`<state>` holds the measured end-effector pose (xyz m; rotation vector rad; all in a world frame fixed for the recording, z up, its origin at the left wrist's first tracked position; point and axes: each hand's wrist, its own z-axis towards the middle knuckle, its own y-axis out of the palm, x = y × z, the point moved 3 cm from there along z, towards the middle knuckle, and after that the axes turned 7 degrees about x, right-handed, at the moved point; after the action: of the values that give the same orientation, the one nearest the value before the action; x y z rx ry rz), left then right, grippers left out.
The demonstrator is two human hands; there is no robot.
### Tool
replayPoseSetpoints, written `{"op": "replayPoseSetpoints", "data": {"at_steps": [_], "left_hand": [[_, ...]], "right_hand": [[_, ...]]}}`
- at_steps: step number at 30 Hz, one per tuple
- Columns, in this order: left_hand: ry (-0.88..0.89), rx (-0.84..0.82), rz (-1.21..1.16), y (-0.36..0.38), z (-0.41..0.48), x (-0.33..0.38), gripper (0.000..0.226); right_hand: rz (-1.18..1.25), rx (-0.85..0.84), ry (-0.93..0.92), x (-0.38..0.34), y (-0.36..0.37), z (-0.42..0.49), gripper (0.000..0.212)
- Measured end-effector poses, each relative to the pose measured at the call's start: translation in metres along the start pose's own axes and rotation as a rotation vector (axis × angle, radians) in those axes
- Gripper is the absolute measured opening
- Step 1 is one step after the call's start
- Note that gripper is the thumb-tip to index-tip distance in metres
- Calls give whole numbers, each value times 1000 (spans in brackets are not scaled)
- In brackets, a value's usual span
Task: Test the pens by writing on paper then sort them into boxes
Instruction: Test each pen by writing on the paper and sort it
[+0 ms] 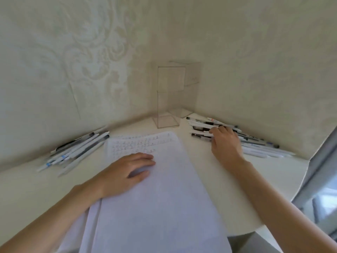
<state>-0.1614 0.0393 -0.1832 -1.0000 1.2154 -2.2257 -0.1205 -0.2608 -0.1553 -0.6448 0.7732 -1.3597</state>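
Note:
A white sheet of paper (155, 189) lies on the table in front of me, with small handwritten marks near its far end. My left hand (127, 170) rests flat on the paper, fingers straight. My right hand (225, 141) reaches into the right pile of pens (255, 143) by the wall, and its thumb and curled fingertips pinch a pen (205, 131) at the pile's near end. A second pile of white and dark pens (76, 150) lies at the left wall. Two tall clear boxes (168, 99) stand in the corner, and both look empty.
The white table (218, 189) fits into a corner between two patterned walls. More sheets lie under the top sheet at the lower left. The table's edge drops off at the right, beside a window frame (321, 179).

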Motion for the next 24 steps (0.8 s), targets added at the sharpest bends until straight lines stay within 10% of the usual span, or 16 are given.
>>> {"op": "replayPoseSetpoints", "data": {"at_steps": [14, 24], "left_hand": [[16, 46, -37, -2, 2, 7, 70], [-16, 1, 14, -4, 2, 12, 60]], "right_hand": [[-2, 9, 4, -1, 23, 9, 26], [214, 368, -238, -94, -7, 7, 44]]}}
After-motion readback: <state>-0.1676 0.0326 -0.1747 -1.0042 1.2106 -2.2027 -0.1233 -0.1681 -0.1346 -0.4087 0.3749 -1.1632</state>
